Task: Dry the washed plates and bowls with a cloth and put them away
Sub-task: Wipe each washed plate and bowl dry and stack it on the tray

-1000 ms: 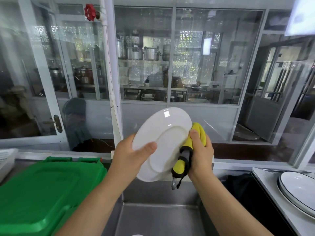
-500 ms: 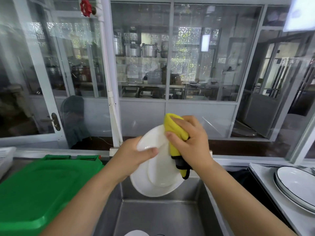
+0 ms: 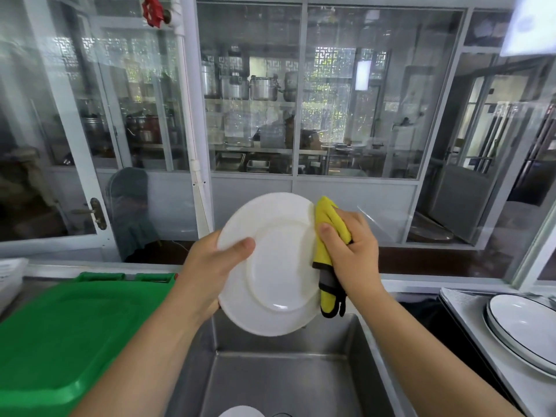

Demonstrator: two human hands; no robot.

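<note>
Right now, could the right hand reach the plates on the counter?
Probably yes. Nothing stands between the right hand and the stacked plates, but it grips the cloth.

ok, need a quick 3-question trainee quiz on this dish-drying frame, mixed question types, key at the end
1. True or false: the white plate rests on the bottom of the sink.
2. Multiple choice: the yellow cloth is held by A) the left hand, B) the right hand, C) neither.
3. Fill in: the stacked dark-rimmed plates sit on the counter to the person's ____.

Key
1. False: it is held up above the sink, gripped at its left rim.
2. B, pressed at the plate's right edge.
3. Right.
</note>
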